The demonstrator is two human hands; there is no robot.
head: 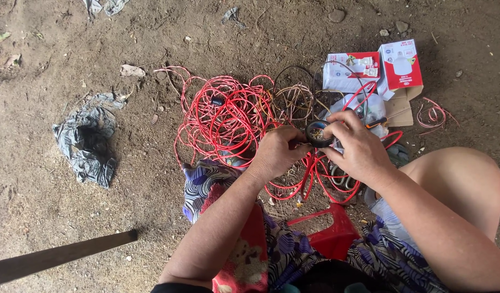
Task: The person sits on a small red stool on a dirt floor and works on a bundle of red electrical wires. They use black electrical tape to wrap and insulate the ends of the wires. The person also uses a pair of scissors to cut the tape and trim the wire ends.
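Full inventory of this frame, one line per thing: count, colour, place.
black roll: one, black, held between both hands above the wire
red wire: one big tangle, red, on the dirt at centre; a small separate coil at right
tan wire: one bundle, beige, just right of the red tangle
boxes: two, red and white, top right
crumpled cloth: one, grey, on the ground at left
red stool: one, red plastic, under the person
stick: one, brown, bottom left
stones: a few, grey, along the top
patterned garment: one, purple and red, on the person's lap
left hand: one, gripping the roll
right hand: one, gripping the roll
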